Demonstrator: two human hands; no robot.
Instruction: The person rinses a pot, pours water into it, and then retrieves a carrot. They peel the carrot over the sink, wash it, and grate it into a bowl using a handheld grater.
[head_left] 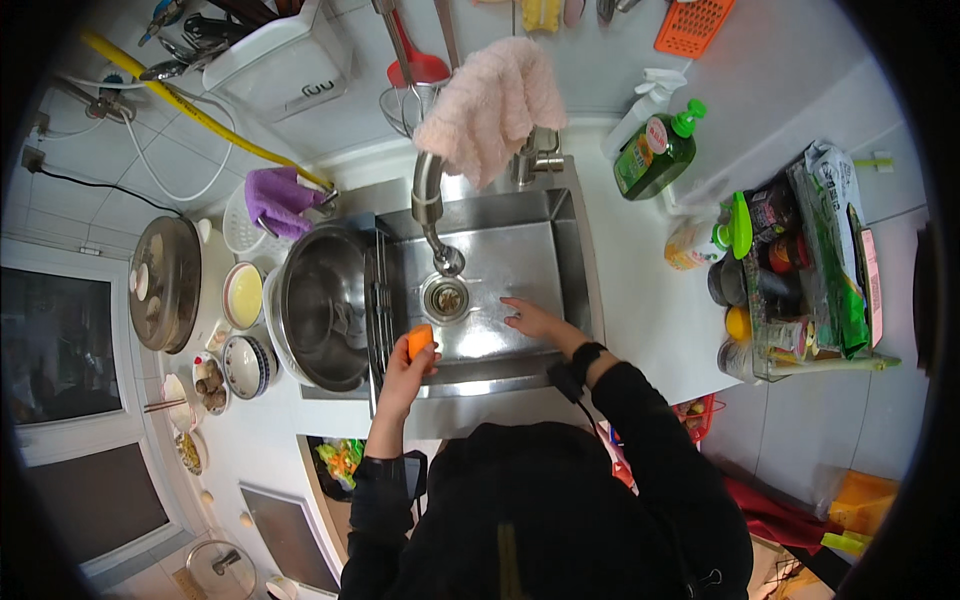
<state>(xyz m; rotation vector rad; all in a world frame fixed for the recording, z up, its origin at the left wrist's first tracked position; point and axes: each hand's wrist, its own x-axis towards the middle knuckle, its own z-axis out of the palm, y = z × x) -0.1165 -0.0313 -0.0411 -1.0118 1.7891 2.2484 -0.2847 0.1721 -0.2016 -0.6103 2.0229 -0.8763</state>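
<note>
My left hand [402,382] is closed around a short, orange carrot piece [420,341] at the front left of the steel sink [515,250]. Above the sink's right half hovers my right hand [535,321], its fingers stretched out leftward with nothing in them. The faucet [427,200] reaches down over the drain strainer [446,299], and no running water can be made out. A pink towel [490,110] hangs on top of the faucet. Left of my left hand a large metal bowl [325,310] sits beside a dark rack [378,310].
Green dish soap [655,155] and a white spray bottle [645,105] stand behind the sink's right corner. A basket [770,367] of bottles and packets is at the right. Bowls [248,366] and a lidded pot [165,285] occupy the left counter. A purple cloth [280,200] hangs behind the bowl.
</note>
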